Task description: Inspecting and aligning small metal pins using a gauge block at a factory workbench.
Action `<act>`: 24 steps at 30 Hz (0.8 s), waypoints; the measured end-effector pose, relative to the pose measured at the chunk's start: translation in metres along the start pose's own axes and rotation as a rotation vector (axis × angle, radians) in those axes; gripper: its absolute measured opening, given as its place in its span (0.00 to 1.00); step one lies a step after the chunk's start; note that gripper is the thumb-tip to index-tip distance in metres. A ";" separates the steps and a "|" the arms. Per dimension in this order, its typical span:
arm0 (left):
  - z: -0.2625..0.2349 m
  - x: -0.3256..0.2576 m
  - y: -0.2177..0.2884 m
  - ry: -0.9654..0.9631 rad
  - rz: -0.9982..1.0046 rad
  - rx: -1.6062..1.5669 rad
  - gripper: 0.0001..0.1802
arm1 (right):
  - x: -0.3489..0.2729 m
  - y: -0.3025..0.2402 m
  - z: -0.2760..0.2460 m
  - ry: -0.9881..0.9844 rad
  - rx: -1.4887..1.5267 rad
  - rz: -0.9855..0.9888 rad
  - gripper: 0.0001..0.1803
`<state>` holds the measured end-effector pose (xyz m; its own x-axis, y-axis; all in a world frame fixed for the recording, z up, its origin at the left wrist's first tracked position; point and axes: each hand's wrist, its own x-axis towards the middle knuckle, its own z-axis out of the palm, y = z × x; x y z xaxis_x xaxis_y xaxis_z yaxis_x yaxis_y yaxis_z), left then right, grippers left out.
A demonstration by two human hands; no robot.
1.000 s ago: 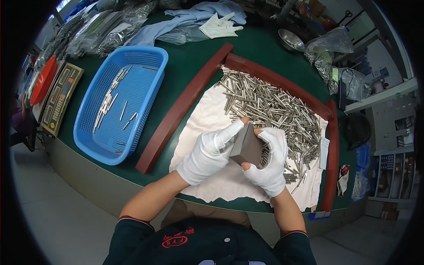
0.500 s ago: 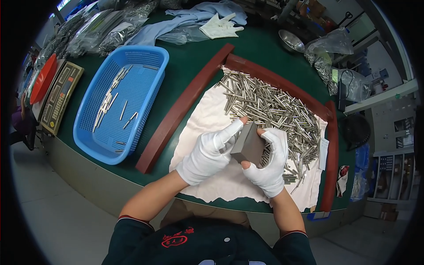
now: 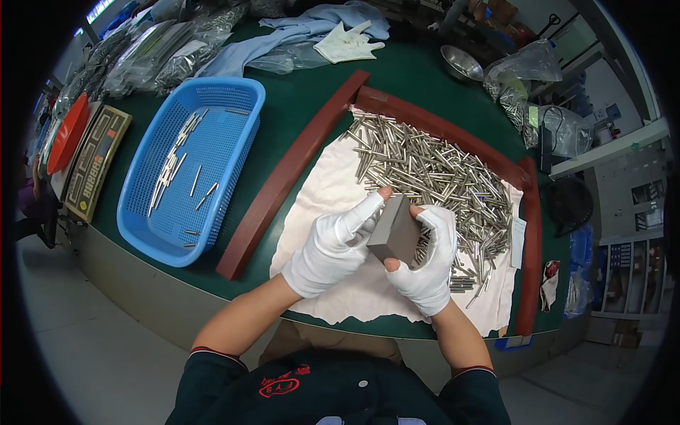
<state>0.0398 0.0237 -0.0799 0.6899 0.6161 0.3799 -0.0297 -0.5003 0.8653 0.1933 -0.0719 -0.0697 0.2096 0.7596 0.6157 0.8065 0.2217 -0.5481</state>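
One grey metal block (image 3: pixel 394 230), held above the white cloth (image 3: pixel 333 191), clamped between two white-gloved hands: left hand (image 3: pixel 333 244) closed on its left face, right hand (image 3: pixel 427 258) wrapped round its right side. Beyond the block, on the cloth: one heap of metal pins (image 3: pixel 432 173), too many to count. Three red-brown bars (image 3: pixel 283 184) frame the cloth. Left of the block: one blue basket (image 3: pixel 241 106) holding about a dozen loose pins. Far side of the green table (image 3: pixel 411 78): one spare white glove (image 3: pixel 347 44).
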 end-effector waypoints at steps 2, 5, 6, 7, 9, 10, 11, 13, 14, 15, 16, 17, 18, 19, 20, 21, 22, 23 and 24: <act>0.001 0.002 0.000 0.006 0.020 -0.024 0.41 | -0.002 0.003 0.001 0.014 -0.027 0.034 0.37; 0.001 0.004 0.001 0.084 0.145 -0.005 0.41 | -0.003 0.006 0.002 0.029 -0.039 0.026 0.38; 0.001 0.003 0.000 0.069 0.132 -0.002 0.41 | -0.003 0.001 0.002 0.019 -0.031 0.000 0.38; 0.000 0.001 -0.001 0.053 0.117 0.002 0.41 | -0.005 -0.001 0.002 0.011 -0.026 0.012 0.39; 0.001 0.002 -0.001 0.078 0.149 0.055 0.40 | -0.004 0.003 0.003 0.026 -0.053 0.027 0.39; 0.002 0.003 -0.002 0.104 0.183 0.105 0.40 | -0.004 0.005 0.003 0.041 -0.082 0.042 0.39; 0.002 0.002 -0.002 0.104 0.184 0.105 0.40 | -0.004 0.004 0.002 0.033 -0.043 0.020 0.39; 0.002 0.000 -0.002 0.056 0.139 0.069 0.40 | -0.006 0.000 0.003 0.035 -0.033 0.025 0.39; 0.002 0.001 -0.001 0.055 0.139 0.068 0.40 | -0.007 -0.001 0.003 0.036 -0.023 0.030 0.39; 0.003 0.002 0.000 0.080 0.161 0.094 0.39 | -0.007 0.001 0.004 0.057 -0.056 0.041 0.39; 0.003 0.003 0.001 0.106 0.184 0.121 0.39 | -0.007 0.002 0.004 0.058 -0.055 0.040 0.39; 0.003 0.002 -0.001 0.107 0.185 0.123 0.39 | -0.007 0.003 0.004 0.062 -0.052 0.042 0.39; 0.004 0.001 -0.004 0.101 0.183 0.108 0.39 | -0.006 0.003 0.004 0.067 -0.050 0.043 0.39; 0.004 0.000 -0.005 0.096 0.181 0.093 0.38 | -0.007 0.002 0.005 0.067 -0.049 0.043 0.39; 0.004 0.001 -0.005 0.096 0.180 0.093 0.38 | -0.008 0.000 0.005 0.059 -0.050 0.050 0.39; 0.004 0.003 -0.002 0.118 0.214 0.120 0.38 | -0.008 -0.001 0.005 0.051 -0.050 0.056 0.39; 0.003 0.004 -0.001 0.139 0.250 0.146 0.37 | -0.007 0.001 0.005 0.060 -0.079 0.062 0.39; 0.004 0.004 -0.002 0.138 0.252 0.146 0.37 | -0.008 0.001 0.005 0.062 -0.080 0.062 0.39; 0.004 0.002 -0.003 0.139 0.260 0.138 0.37 | -0.009 0.001 0.004 0.066 -0.054 0.052 0.39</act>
<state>0.0445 0.0240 -0.0827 0.5666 0.5293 0.6315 -0.0868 -0.7238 0.6845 0.1901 -0.0758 -0.0780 0.2864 0.7267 0.6245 0.8220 0.1485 -0.5498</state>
